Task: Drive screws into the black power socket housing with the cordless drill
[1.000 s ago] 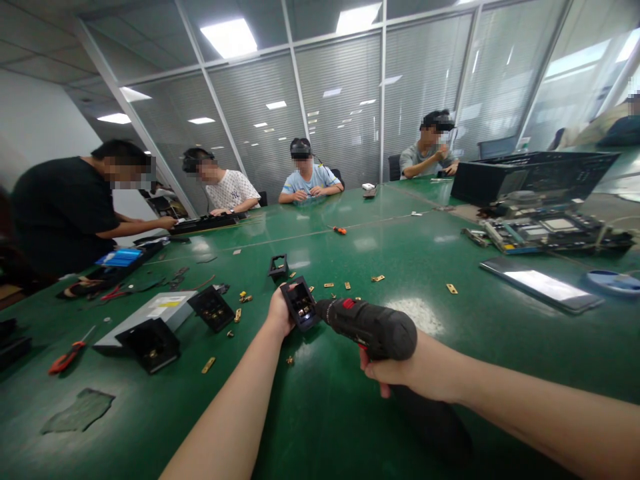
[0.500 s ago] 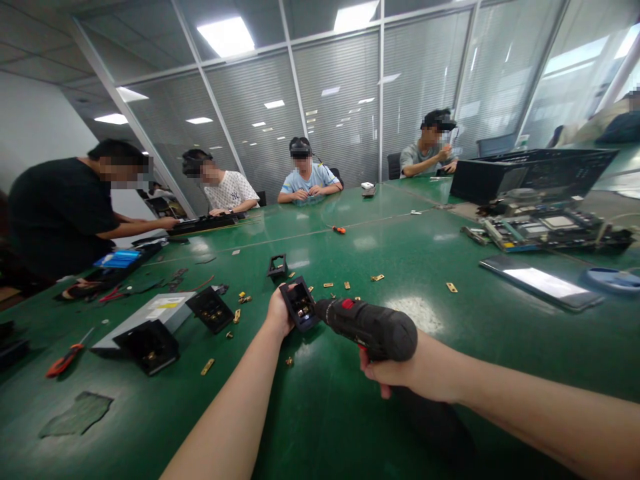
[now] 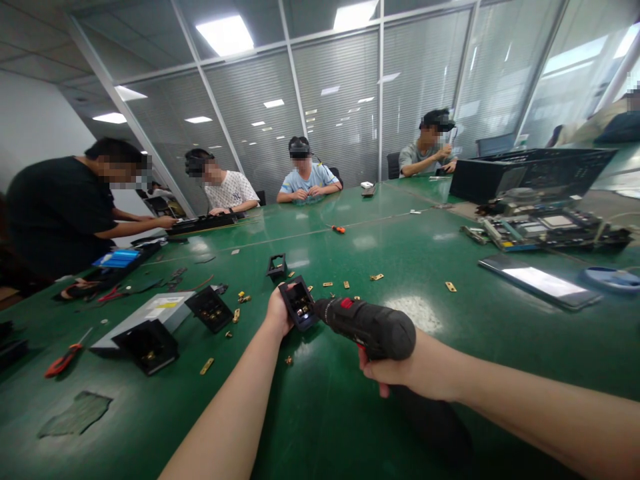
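My left hand [image 3: 279,313] grips a small black box [image 3: 299,303] by its left side, its open face tilted toward me. Brass pieces glint inside the box. In my right hand [image 3: 395,370] is a black cordless drill [image 3: 373,327] with a red switch, its fingers wrapped round the handle. The drill's front end meets the right edge of the box; its tip is hidden there. Left of my left hand are two similar black boxes, one upright [image 3: 210,309] and one lying [image 3: 146,345], with brass pieces inside. A black frame [image 3: 277,267] stands just behind my left hand.
Loose brass plates [image 3: 377,277] and fittings lie scattered about the green table [image 3: 350,413]. A grey metal case [image 3: 170,307] and an orange screwdriver [image 3: 65,359] are at left. On the right lie a smartphone [image 3: 540,283], circuit boards [image 3: 550,227] and a black computer case [image 3: 530,173]. Several people sit or stand opposite.
Almost nothing differs. The view has shifted very slightly; both hands keep their hold on the box and the drill in the same pose.
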`<state>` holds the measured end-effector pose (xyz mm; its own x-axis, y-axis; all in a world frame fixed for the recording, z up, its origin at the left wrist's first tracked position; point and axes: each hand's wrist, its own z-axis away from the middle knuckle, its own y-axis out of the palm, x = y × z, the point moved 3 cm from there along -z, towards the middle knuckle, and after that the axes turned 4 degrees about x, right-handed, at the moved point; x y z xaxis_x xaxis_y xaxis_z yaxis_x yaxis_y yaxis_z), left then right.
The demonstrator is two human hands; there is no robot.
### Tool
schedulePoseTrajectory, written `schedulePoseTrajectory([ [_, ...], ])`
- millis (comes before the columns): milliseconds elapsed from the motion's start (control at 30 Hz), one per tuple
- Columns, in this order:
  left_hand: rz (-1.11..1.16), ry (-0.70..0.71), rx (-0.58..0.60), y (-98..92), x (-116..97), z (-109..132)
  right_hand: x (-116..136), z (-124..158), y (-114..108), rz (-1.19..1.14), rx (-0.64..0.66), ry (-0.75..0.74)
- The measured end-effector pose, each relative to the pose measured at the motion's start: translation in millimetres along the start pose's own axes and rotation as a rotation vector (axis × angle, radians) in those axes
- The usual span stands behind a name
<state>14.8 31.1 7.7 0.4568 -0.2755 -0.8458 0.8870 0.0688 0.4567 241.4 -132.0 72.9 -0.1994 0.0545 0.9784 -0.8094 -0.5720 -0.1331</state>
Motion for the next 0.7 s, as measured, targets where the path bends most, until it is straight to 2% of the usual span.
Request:
schedulePoseTrajectory([
  [200, 0.005, -0.016, 0.040, -1.8, 1.3, -2.6, 2.9, 2.3, 0.0, -0.040, -0.012, -0.002],
  [433, 0.001, 0.005, 0.008, 0.8, 0.1, 0.8, 2.6, 0.8, 0.0, 0.025, -0.003, 0.002],
  [700, 0.007, -0.008, 0.004, -1.2, 1.0, -0.5, 2.2, 1.3, 0.9, -0.008, -0.016, 0.010],
])
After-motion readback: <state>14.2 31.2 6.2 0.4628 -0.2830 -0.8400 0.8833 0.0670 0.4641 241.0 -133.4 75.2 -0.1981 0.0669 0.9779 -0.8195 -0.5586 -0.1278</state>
